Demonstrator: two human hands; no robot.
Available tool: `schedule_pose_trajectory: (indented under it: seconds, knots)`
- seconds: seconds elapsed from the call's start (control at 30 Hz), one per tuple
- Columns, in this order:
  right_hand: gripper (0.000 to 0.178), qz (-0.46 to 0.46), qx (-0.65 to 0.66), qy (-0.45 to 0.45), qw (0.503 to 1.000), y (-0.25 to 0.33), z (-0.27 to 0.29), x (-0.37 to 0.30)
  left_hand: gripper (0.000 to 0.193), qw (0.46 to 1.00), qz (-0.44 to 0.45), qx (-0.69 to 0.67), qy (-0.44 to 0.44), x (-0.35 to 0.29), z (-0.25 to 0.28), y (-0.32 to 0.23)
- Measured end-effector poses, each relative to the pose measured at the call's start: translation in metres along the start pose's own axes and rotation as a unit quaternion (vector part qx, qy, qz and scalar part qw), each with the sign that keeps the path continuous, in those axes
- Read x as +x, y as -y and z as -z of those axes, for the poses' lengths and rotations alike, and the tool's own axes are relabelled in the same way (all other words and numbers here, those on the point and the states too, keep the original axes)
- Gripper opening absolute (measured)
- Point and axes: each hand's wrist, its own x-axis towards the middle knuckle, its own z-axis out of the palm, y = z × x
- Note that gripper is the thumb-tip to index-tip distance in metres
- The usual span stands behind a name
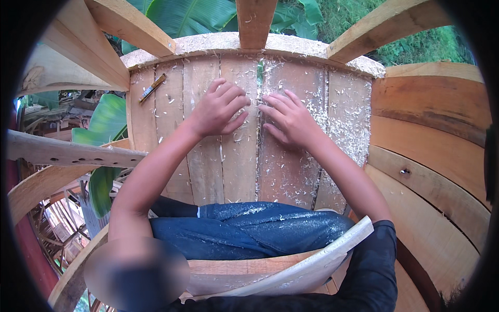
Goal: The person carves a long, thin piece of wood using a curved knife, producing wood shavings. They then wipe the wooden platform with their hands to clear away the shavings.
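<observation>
Both of my hands are over a floor of wooden planks (205, 156) strewn with pale wood shavings (349, 136). My left hand (222, 108) has its fingers a little bent and apart, with nothing visible in them. Facing it across a narrow gap between two planks, my right hand (287, 116) spreads its fingers low over the boards, also without anything in it. Whether the fingertips press on the wood I cannot tell. At the far left of the planks lies a slim yellow and dark object (152, 88), away from both hands.
A curved wooden beam (218, 42) edges the far side, and upright timbers (255, 23) rise from it. Curved side planks (426, 135) close in the right. On the left, a grey bar with holes (73, 148) juts inward. My crossed legs (249, 229) are near.
</observation>
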Motion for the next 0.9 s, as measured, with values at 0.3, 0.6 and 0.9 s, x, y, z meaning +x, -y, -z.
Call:
schedule_pose_trajectory:
  seconds: [0.3, 0.6, 0.9]
  knots:
    - [0.036, -0.081, -0.01, -0.067, 0.994, -0.018, -0.014, 0.053, 0.022, 0.996, 0.005, 0.062, 0.061, -0.007, -0.019, -0.014]
    - [0.054, -0.149, -0.108, -0.039, 0.982, -0.039, -0.006, 0.041, 0.056, 0.951, 0.259, 0.118, 0.125, 0.002, 0.005, -0.019]
    - [0.046, -0.055, 0.041, 0.061, 0.996, -0.021, -0.013, 0.03, 0.095, 0.938, 0.282, 0.147, 0.14, -0.011, -0.042, -0.047]
